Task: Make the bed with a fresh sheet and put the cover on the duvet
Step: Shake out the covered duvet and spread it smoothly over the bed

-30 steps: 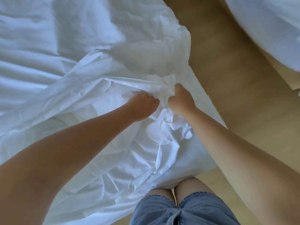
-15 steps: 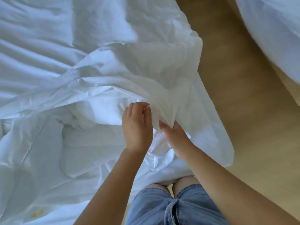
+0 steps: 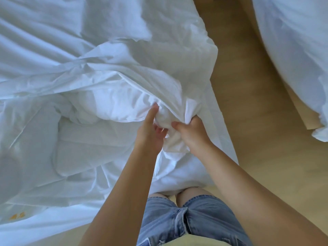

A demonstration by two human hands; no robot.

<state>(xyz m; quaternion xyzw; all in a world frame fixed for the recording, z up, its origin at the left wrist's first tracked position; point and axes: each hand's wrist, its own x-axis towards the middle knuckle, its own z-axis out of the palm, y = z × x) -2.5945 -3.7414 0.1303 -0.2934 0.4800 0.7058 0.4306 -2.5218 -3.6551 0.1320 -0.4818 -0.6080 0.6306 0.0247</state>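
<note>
On the bed (image 3: pixel 35 32), the cover (image 3: pixel 124 71) is lying crumpled, with the duvet (image 3: pixel 113 110) peeking out under its edge. The right hand (image 3: pixel 192 134) is squeezing a bunched corner (image 3: pixel 165 121); the left hand (image 3: pixel 148 134) is poking in, its fingers (image 3: pixel 154 112) maybe holding, I cannot tell. A loose squeeze could be letting that corner slip away.

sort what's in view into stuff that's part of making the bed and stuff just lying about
Part of the job: duvet cover, bunched at its edge; right hand gripping that bunch; left hand touching it; sheet on the bed.

Just lying about: wooden floor; other white bedding, upper right; denim shorts the person wears.
</note>
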